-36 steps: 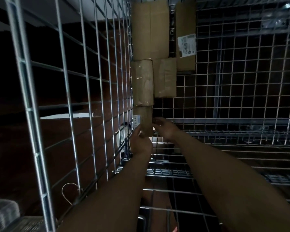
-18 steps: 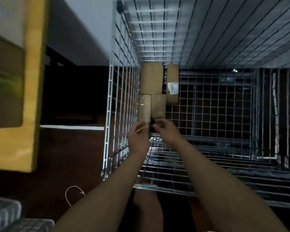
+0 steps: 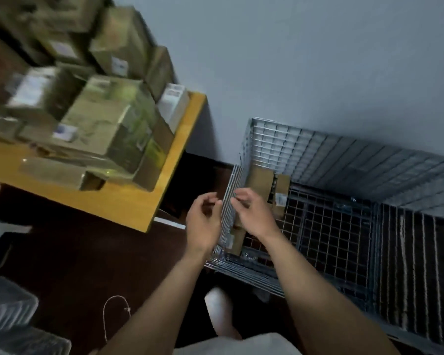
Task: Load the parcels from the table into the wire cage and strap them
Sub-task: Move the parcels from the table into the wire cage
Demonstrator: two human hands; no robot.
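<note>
The wire cage (image 3: pixel 344 160) stands on the floor at the right, against the wall. Several brown cardboard parcels (image 3: pixel 260 179) lie along its left side. A blurred pile of parcels (image 3: pixel 108 116) covers the yellow wooden table (image 3: pixel 149 201) at the upper left. My left hand (image 3: pixel 203 221) hovers just outside the cage's left wall, fingers loosely curled, holding nothing. My right hand (image 3: pixel 251 213) hangs over the cage's left edge, fingers relaxed and empty, partly hiding the parcels below it.
Dark floor lies between table and cage. A thin white cord loop (image 3: pixel 113 308) lies on the floor near my left forearm. Clear plastic bins (image 3: pixel 8 306) sit at the lower left. My foot (image 3: pixel 219 313) shows in front of the cage.
Both hands have let go of the small parcel and lifted out of the cage. My view has pulled back and swung left, bringing the table and its parcels into sight.
</note>
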